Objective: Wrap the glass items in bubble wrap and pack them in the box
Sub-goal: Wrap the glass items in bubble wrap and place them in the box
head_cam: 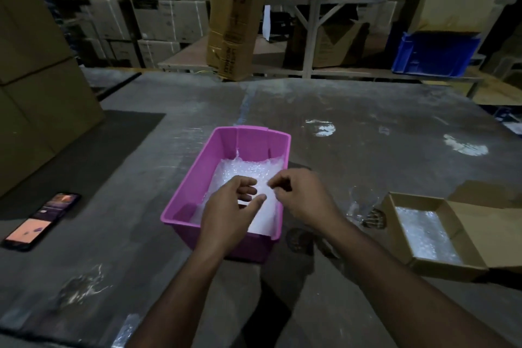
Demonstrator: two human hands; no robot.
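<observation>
Both hands hover close together over the pink bin. The left hand and right hand, fingers curled, seem to pick at the bubble wrap beneath, likely drawing out a sheet. The cardboard box waits open, right of them.

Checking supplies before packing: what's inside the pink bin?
The pink bin holds bubble wrap. Both hands, left and right, cover part; anything beneath stays hidden.
</observation>
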